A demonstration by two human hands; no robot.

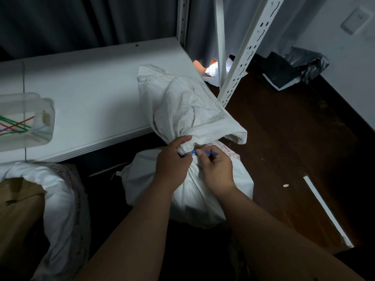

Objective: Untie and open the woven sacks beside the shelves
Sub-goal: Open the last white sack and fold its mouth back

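While your left hand is curling round the gathered neck of the white woven sack, your right hand is pinching the blue tie between thumb and fingertips, just beside the neck. One end of the tie is sticking out to the right past your right fingers; the rest is disappearing behind the bunched fabric and your left fingers, so how far it is wound or loosened cannot be told. The sack is standing on the dark floor directly in front of the white shelf board, its bulging body sitting below your hands and its loose upper flap flopping up and back over the shelf's front corner, beside the perforated white upright.

To your left, a second white sack is lying open with a brown cardboard box showing inside it. A clear plastic container holding coloured ties is sitting on the shelf at the left edge. Crumpled black plastic is lying on the floor near the wall.
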